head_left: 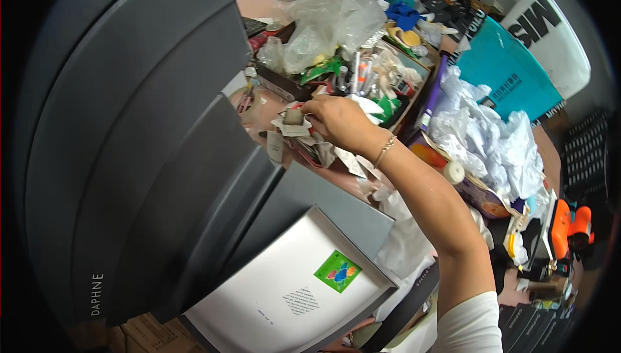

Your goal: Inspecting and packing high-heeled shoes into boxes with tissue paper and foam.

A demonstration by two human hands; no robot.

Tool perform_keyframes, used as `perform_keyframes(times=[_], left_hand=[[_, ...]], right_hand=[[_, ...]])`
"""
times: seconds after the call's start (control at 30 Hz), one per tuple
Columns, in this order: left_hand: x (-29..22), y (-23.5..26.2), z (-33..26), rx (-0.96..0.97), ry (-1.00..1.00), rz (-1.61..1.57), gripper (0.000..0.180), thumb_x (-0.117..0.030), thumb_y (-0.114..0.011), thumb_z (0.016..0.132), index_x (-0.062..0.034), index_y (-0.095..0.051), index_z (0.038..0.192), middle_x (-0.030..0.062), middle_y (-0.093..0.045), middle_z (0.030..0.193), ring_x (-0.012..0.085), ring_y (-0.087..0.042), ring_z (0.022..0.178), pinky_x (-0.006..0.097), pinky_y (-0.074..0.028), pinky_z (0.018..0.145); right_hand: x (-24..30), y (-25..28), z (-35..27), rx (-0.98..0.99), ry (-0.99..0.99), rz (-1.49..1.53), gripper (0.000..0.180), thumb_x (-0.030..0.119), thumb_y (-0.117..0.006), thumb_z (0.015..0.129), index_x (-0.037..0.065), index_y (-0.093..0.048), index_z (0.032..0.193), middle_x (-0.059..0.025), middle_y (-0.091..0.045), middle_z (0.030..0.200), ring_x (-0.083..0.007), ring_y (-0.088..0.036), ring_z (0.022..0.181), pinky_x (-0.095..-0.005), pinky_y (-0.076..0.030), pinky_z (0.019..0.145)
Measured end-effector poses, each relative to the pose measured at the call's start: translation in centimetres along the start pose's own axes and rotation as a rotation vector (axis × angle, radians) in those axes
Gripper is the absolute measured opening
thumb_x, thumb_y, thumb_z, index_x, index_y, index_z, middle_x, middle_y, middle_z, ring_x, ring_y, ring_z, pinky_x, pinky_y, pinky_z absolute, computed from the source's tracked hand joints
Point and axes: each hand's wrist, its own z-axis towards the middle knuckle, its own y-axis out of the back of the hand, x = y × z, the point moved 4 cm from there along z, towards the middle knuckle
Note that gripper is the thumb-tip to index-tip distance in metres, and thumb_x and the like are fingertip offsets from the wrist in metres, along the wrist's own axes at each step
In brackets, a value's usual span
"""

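My right hand (343, 123) reaches in from the lower right, a thin bracelet on its wrist. Its fingers are closed at the edge of a loose pile of small grey and white paper tags (295, 120), pinching at a grey one. More tags (349, 162) lie under and beside the hand on the pink table. Nearer to me is a grey box part (259, 298) with a white inside, bearing a green square sticker (337, 271) and small print. My left hand cannot be made out.
Tall stacked dark grey boxes (129, 127) fill the left side. Beyond the hand is a carton of mixed small items (359, 75) and clear plastic bags (336, 23). Crumpled white tissue (488, 139), a teal box (508, 68) and an orange tape dispenser (561, 229) are at the right.
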Motion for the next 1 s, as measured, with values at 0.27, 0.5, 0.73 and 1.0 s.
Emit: perform_keyframes(times=[0.27,0.5,0.73,1.0], left_hand=[[-1.6,-1.6,-1.2,0.024,-0.046,-0.212,0.072,-0.028,-0.075,0.082,-0.0023,-0.043,0.142,0.0196,-0.057,0.129,0.0273,-0.056,0.119,0.036,-0.043,0.101],[-4.1,-4.7,-1.8,0.025,0.031,-0.176,0.067,-0.032,-0.074,0.084,-0.0001,-0.049,0.137,0.0185,-0.061,0.125,0.0231,-0.058,0.117,0.032,-0.043,0.099],[-8.4,-8.0,-0.9,0.157,0.026,-0.081,0.074,-0.028,-0.081,0.077,-0.007,-0.048,0.14,0.0147,-0.059,0.128,0.0217,-0.055,0.118,0.032,-0.041,0.102],[-8.1,-8.3,-0.4,0.103,0.173,-0.096,0.076,-0.025,-0.082,0.076,-0.0064,-0.046,0.141,0.0145,-0.058,0.129,0.0207,-0.053,0.119,0.032,-0.04,0.102]], right_hand=[[3.5,15.0,-23.3,-0.659,-0.532,0.512,0.015,0.009,-0.06,0.093,-0.001,-0.066,0.103,-0.0076,-0.067,0.089,-0.0135,-0.064,0.074,-0.0268,-0.051,0.068],[11.2,13.7,-53.7,-1.078,-1.127,0.426,0.024,0.011,-0.057,0.096,0.0,-0.061,0.118,-0.0052,-0.065,0.103,-0.0096,-0.061,0.084,-0.0234,-0.049,0.072],[14.1,9.0,-56.1,-0.854,-1.077,0.222,0.028,0.012,-0.063,0.092,0.001,-0.063,0.118,-0.01,-0.066,0.107,-0.018,-0.063,0.091,-0.0289,-0.05,0.076],[2.9,13.6,-54.3,-0.558,-1.0,-0.004,0.019,0.01,-0.07,0.079,0.002,-0.07,0.096,-0.0156,-0.067,0.088,-0.0327,-0.066,0.083,-0.0389,-0.052,0.074]])
